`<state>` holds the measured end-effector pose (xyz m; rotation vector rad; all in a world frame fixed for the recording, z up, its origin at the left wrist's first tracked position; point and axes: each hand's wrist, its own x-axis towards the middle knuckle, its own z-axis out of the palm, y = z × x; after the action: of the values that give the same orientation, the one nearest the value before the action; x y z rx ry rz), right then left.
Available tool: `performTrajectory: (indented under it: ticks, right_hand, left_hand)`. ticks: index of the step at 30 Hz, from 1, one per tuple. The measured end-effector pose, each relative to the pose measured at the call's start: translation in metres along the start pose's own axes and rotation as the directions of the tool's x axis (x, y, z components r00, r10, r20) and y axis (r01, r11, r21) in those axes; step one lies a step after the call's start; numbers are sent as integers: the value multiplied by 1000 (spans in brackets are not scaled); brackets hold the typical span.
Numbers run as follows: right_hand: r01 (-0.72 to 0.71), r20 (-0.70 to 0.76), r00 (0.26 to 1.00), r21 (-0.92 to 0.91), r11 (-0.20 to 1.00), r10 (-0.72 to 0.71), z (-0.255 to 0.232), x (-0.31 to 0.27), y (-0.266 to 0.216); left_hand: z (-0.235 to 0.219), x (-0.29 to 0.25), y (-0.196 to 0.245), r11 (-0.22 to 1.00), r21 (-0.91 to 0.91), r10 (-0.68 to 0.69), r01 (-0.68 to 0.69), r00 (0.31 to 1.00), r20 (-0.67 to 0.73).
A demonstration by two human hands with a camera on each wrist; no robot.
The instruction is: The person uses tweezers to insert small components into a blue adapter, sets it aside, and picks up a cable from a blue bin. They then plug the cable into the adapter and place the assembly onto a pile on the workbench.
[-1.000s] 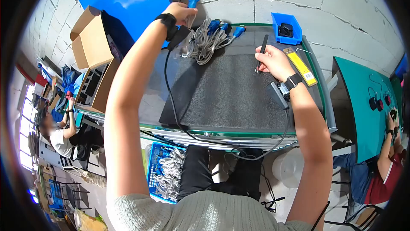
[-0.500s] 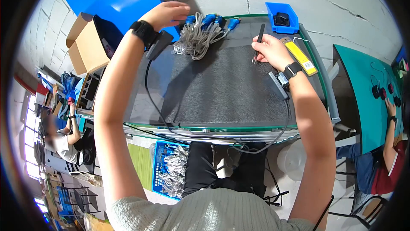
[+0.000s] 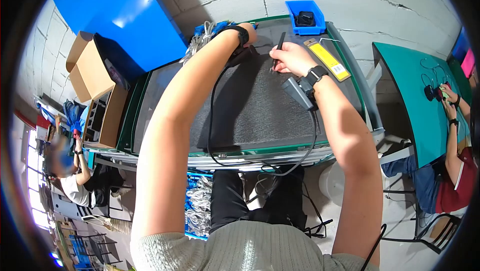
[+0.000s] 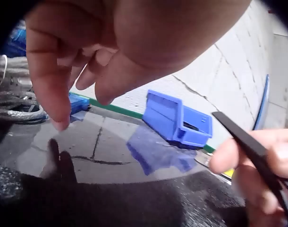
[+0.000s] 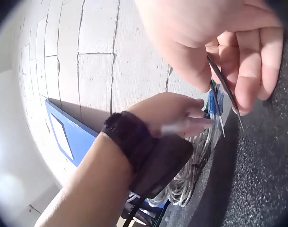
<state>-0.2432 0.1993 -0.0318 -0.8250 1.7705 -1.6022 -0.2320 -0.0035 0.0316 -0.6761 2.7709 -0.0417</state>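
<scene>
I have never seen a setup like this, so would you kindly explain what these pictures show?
There is no machine here: a person works with bare hands. The large picture comes from a camera on the head, looking forward and down; the other two come from wrist cameras, each watching its own hand.

The right hand pinches black tweezers, tips downward. The left hand hangs open beside grey cables with blue connectors. On the table are a dark mat, a blue bin holding a black object, and a yellow packet.
</scene>
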Motion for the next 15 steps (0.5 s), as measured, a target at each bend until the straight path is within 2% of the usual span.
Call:
performTrajectory:
  ticks: [1, 2, 3, 4, 5, 6, 7, 9, 11, 12, 13, 15]
  right_hand:
    - [7, -4, 1000, -3, 1000, -7, 1, -1, 0]
    - [24, -14, 1000, 10, 1000, -24, 2, -2, 0]
    - [19, -18, 1000, 16, 1000, -19, 2, -3, -2]
    - [1, 4, 1000, -19, 1000, -1, 2, -3, -4]
    - [-17, 25, 1000, -54, 998, 19, 1, -4, -5]
    - [-12, 19, 1000, -73, 997, 14, 2, -4, -6]
    - [-8, 30, 1000, -82, 997, 10, 0, 1, -1]
    - [-24, 23, 999, -103, 994, 27, 0, -1, -5]
    - [-28, 32, 999, -105, 994, 31, -1, -4, -8]
    - [-29, 37, 999, -111, 993, 33, -1, -5, -9]
    - [-28, 39, 999, -110, 994, 32, -1, -5, -9]
    - [-37, 33, 999, -86, 996, 40, -2, -4, -9]
  left_hand:
    - [11, 22, -7, 927, 332, 154, -174, 984, 85]
    - [16, 26, -8, 720, 604, 266, -342, 940, 215]
    - [21, 29, -13, 716, 605, 268, -348, 937, 222]
    - [22, 20, -15, 854, 466, 257, -229, 967, 4]
    - [20, 10, -16, 950, 282, 192, -131, 960, -204]
    - [6, -6, -13, 989, 118, 101, -93, 993, -62]
    - [15, 19, -30, 990, 129, 64, -51, 993, -96]
    - [1, 19, -34, 990, 134, -55, 49, 998, 43]
    - [12, 27, -51, 991, 106, -80, 79, 997, 9]
    - [19, 28, -58, 995, 100, 19, -3, 987, -162]
    - [21, 20, -57, 991, 107, 116, -86, 938, -327]
    - [25, 6, -51, 994, 84, 94, -74, 958, -273]
